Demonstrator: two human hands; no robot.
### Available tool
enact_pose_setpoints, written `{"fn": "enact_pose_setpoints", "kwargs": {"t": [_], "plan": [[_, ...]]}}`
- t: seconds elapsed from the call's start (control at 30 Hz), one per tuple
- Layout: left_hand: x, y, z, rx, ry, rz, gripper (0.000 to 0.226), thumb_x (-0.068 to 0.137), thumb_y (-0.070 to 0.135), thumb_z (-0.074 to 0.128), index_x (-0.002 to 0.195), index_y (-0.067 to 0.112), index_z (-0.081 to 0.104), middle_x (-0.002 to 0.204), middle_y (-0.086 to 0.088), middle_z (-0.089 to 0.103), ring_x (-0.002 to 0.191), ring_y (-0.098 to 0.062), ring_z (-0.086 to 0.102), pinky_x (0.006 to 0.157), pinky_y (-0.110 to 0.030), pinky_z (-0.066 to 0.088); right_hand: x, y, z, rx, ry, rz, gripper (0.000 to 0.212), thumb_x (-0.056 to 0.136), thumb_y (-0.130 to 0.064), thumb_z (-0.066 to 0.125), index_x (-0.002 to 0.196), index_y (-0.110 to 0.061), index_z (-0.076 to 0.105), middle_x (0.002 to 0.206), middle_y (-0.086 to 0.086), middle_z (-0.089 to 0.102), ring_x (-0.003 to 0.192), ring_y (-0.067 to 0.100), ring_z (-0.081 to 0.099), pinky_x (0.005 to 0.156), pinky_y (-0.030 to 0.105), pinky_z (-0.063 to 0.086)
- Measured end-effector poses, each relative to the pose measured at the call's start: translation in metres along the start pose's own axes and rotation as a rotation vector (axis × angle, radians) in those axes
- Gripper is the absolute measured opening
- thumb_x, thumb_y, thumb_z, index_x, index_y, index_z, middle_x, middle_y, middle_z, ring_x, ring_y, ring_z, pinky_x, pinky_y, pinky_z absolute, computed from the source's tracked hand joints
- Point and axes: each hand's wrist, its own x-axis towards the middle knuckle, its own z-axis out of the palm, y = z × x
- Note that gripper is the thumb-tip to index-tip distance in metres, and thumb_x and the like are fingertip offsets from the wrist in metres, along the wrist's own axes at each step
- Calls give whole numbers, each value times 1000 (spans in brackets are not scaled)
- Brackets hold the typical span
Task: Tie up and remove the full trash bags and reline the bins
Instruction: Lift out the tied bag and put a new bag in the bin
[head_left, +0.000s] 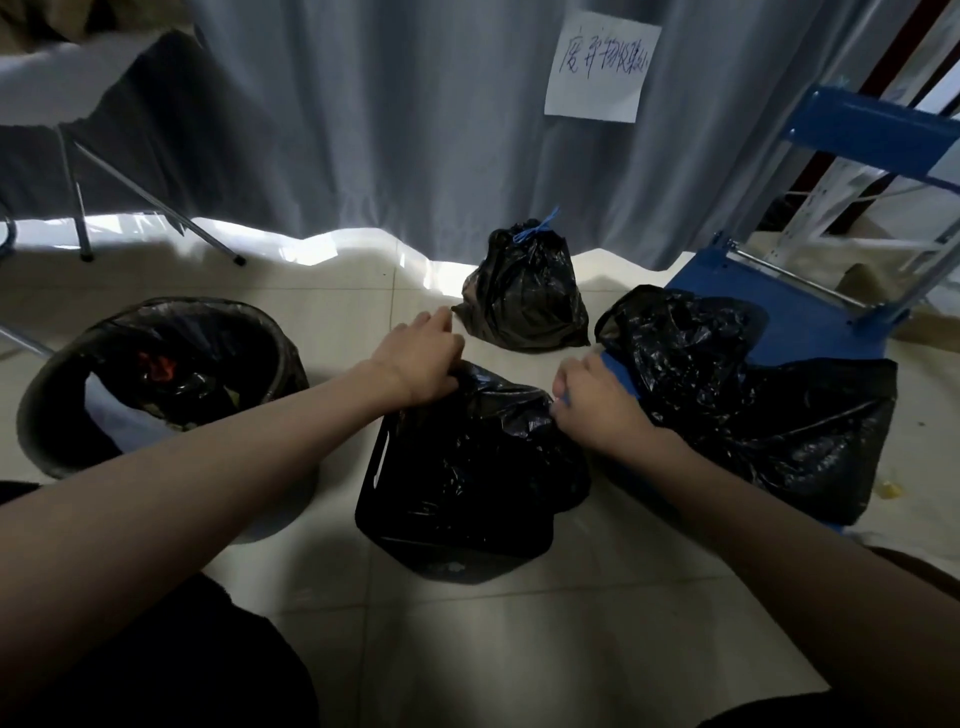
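Head view only. Both hands gripped the black bag (478, 457) in the square bin (395, 514) at 6 o'clock: left hand (423, 358) closed on its rim, right hand (597, 405) pinching a blue drawstring (613, 371). Risk: uneven pulling might tear the thin film or tip the bin.
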Motion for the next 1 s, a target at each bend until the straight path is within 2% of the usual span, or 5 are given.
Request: {"fn": "enact_pose_setpoints", "kwargs": {"t": [0.23,0.43,0.7,0.9,1.0], "plan": [[-30,36,10,-82,-224,172,14,81,35,72,92,29,66,106,-1,67,101,-24,63,74,-29,45,-35,-22,-3,-173,-458,-275,29,71,-44,82,88,-25,69,86,-13,52,77,6,49,63,29,43],[-48,46,35,-25,-329,244,64,78,41,74,134,24,49,132,-2,53,121,-25,54,92,-38,46,-44,-11,-1,-97,-248,-230,10,87,-16,62,85,-25,65,87,-8,59,90,18,58,69,33,48],[-54,29,39,-271,-150,165,13,83,18,66,96,20,66,100,-1,65,98,-23,62,84,-33,48,-39,13,-7,-6,-224,-66,13,92,-14,47,84,-23,42,93,5,52,95,31,51,71,39,40],[-55,21,25,-606,-60,77,14,83,11,69,84,22,61,77,2,68,75,-16,63,75,-27,47,-61,-10,-5,20,-68,-182,60,75,-64,65,119,-28,47,112,-4,40,103,16,44,86,38,44],[-58,21,20,-656,-53,87,11,91,14,63,84,22,62,81,0,71,80,-17,65,78,-27,46,-67,-18,5,-172,-12,-275,50,81,-47,70,121,-24,50,111,0,48,103,20,46,84,36,39]]}}
